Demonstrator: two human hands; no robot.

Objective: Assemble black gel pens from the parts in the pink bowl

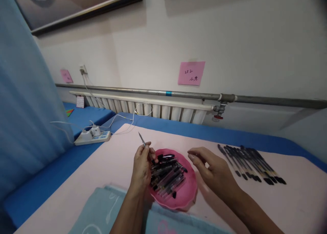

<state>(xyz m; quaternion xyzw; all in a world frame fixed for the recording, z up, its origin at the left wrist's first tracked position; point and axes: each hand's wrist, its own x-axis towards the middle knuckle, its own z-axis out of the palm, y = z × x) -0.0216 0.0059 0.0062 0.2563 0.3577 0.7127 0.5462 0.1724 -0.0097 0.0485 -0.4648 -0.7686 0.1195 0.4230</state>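
Note:
My left hand (pixel 143 161) is closed around a pen (pixel 142 139), its bare tip pointing up and away from me. Beneath and beside that hand is a pink scalloped plate (pixel 190 193) heaped with loose pen parts (pixel 170 176), clear barrels and black caps among them. Over the plate's right edge hovers my right hand (pixel 208 164), thumb and fingers apart, nothing visible between them. To its right, several capped black pens (pixel 251 162) lie side by side in a slanted row.
A pink sheet (pixel 112 159) covers the blue table (pixel 204 128). Light-blue cloth (pixel 102 206) lies at the near edge. A power strip (pixel 102 137) with plugs and white cables sits at left, by a blue curtain (pixel 30 101). A radiator (pixel 163 111) runs along the wall.

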